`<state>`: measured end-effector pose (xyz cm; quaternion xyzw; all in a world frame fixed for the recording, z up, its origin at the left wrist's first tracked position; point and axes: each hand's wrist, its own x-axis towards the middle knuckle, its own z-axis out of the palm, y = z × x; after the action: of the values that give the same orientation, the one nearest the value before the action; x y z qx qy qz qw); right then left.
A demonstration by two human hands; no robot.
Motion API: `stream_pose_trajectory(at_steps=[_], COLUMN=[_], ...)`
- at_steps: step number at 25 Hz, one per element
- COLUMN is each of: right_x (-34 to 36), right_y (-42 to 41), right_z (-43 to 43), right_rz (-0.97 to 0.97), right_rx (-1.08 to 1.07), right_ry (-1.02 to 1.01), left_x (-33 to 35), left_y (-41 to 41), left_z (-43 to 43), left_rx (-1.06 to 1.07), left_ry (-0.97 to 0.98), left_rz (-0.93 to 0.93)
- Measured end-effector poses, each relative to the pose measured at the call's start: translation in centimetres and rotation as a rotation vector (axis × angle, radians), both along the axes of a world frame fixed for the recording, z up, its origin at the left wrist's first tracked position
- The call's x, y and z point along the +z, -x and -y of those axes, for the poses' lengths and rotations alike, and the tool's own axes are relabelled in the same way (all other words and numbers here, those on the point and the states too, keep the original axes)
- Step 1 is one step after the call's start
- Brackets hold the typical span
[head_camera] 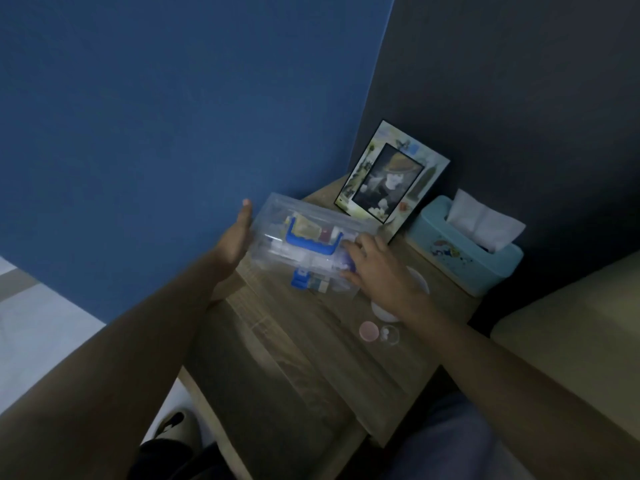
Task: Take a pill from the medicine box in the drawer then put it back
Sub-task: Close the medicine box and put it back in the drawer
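The clear medicine box (311,244) with a blue handle (308,242) and blue latch (299,280) sits on the wooden tabletop (311,341), near the blue wall (156,133). The left hand (235,244) lies flat against the box's left end, fingers straight, its grip open. The right hand (377,271) rests on the box's right side, fingers curled over the lid and thumb at the front edge, its grip closed on the box. Just beside the right wrist lie a pink cap (369,330) and a small clear dish (389,334). Behind the box stand a picture frame (391,171) and a teal tissue box (464,251). A bed (571,323) borders the right.
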<state>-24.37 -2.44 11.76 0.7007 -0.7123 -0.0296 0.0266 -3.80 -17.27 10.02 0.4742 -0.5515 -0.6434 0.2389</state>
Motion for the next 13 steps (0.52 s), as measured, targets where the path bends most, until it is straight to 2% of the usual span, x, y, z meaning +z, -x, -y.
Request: stream_pose_trajectory(at_steps=[3, 4, 9, 13], right_x=[-0.5, -0.6, -1.4, -2.2], right_y=[-0.3, -0.3, -1.1, -1.5], right_z=[0.1, 0.4, 2.9, 3.5], right_rz=[0.094, 0.140, 0.252, 0.254], right_rx=[-0.015, 0.000, 0.105, 0.114], right_ry=[0.039, 0.056, -0.077, -0.128], left_x=[-0.8, -0.8, -0.8, -1.3], left_y=[-0.1, -0.1, 0.0, 0.0], left_z=[0.1, 0.0, 0.0, 0.0], left_rx=[-0.042, -0.063, -0.088, -0.110], left_ry=[0.249, 0.281, 0.333, 0.389], left_rz=[0.324, 0.363, 0.406, 0.456])
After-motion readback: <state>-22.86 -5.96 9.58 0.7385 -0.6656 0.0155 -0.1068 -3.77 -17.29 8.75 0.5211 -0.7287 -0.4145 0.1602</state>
